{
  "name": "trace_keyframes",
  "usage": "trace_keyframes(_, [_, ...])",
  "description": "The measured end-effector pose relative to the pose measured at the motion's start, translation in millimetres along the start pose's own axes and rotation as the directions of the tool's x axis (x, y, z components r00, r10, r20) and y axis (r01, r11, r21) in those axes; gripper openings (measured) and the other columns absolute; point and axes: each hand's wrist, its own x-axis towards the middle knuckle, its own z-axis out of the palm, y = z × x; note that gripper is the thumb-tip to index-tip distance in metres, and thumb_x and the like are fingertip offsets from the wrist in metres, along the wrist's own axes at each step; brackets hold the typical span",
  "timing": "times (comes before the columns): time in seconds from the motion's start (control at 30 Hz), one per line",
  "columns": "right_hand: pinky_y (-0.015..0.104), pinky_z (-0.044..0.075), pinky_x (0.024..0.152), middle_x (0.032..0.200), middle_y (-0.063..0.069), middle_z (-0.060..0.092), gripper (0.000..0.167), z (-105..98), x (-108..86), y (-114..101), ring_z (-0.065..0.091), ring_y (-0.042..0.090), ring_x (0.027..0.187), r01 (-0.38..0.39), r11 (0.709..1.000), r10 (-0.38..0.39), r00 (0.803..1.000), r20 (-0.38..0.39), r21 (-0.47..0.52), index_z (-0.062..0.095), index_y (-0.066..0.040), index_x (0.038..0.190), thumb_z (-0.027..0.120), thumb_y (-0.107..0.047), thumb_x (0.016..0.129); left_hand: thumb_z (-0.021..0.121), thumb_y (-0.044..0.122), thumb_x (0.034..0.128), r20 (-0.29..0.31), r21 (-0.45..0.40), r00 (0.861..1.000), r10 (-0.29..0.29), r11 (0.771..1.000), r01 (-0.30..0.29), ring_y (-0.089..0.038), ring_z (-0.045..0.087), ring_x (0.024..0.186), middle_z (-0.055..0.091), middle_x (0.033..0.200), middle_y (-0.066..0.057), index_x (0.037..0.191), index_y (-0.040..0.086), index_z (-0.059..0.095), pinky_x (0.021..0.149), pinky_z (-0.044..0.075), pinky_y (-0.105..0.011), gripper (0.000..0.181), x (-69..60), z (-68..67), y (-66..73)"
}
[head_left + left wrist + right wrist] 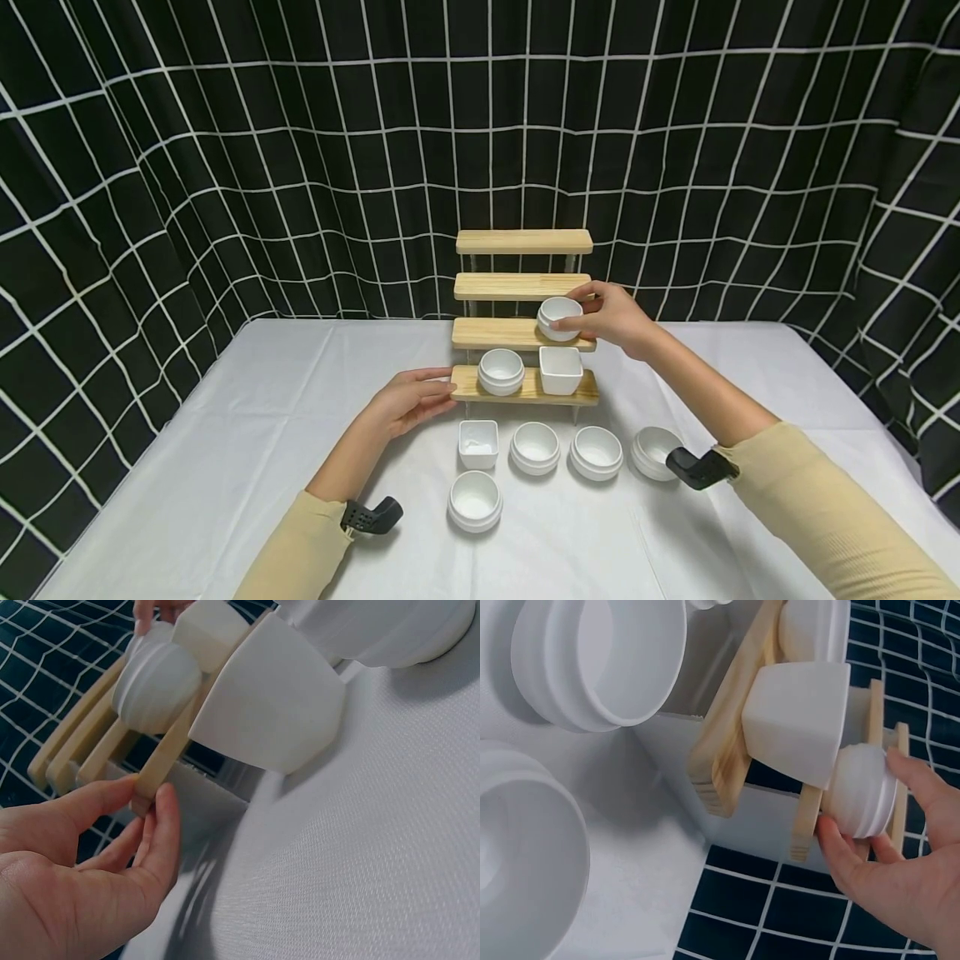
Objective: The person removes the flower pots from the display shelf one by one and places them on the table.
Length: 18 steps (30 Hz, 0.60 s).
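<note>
We see the right hand (pixel 618 321) gripping a round bowl (pixel 560 323) at three o'clock on the second-lowest step (pixel 491 333); whether its base rests fully there, we can't quite tell. The left hand (pixel 408 400) pinches the lowest step (pixel 531 390) at its nine o'clock end. There we find a square bowl (pixel 561 375), at six o'clock from the gripped one, and a second round bowl (pixel 501 375), at nine o'clock from the square. On the white cloth (pixel 300 375), between four and seven o'clock of the stand (pixel 487 287), we count a square dish (pixel 478 450) and four round pots (pixel 535 454).
</note>
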Motion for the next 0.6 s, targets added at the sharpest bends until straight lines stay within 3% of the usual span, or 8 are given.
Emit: trace_keyframes(0.6, [0.019,0.06,0.077,0.127,0.025,0.064,0.065,-1.5,-2.7,-2.9,0.061,0.01,0.092,-0.012,1.0,0.012,1.0,-0.021,0.013,0.051,0.009,0.144,0.082,-0.015,0.092,0.06,-0.007,0.1028,-0.004,0.011,1.0,-0.004,1.0,0.004,-0.011,0.073,0.081,0.067,0.11,-0.017,0.151,-0.011,0.047,0.084,0.067,-0.021,0.051,-1.3,1.1,0.3])
